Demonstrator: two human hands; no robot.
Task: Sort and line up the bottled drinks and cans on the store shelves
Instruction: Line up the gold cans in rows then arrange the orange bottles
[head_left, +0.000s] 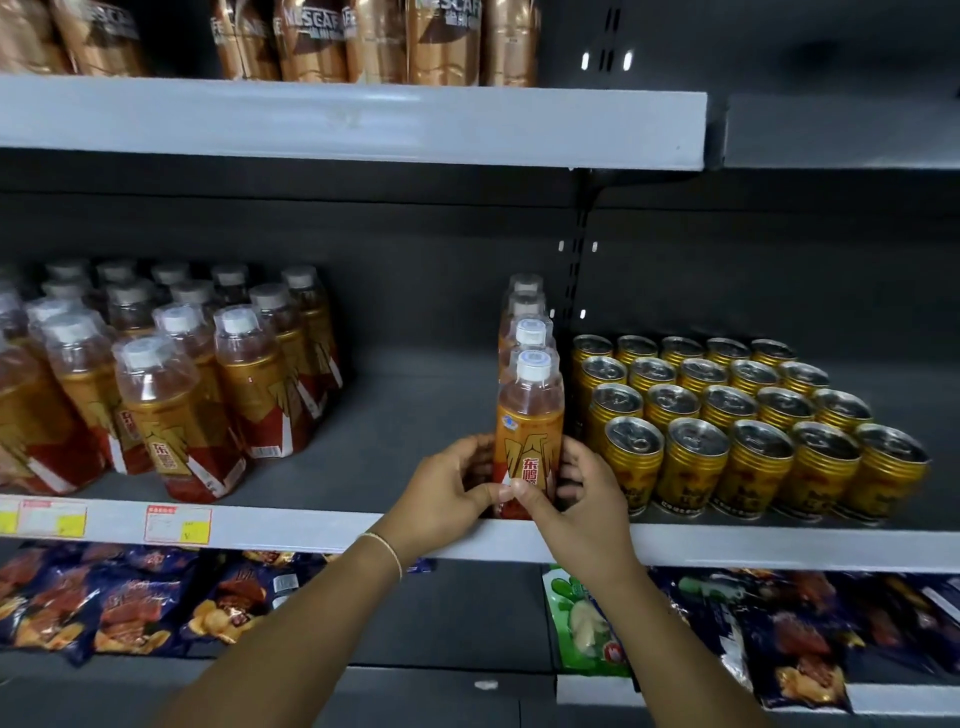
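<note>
Front bottle (530, 436) between both hands (449, 491) (576, 499)

A wide bare stretch of the middle shelf (395, 447) runs from its front edge to the back wall, between the cluster of bottles (171, 374) on the left and the single-file row of bottles (527, 322) on the right. The cans (737, 415) stand packed just beside that row, with no gap to reach through. Above caps and can tops, open height reaches the upper shelf (353, 124). The left hand (452, 493) and right hand (582, 499) grip the front bottle (530, 431), blocking both its sides.
</note>
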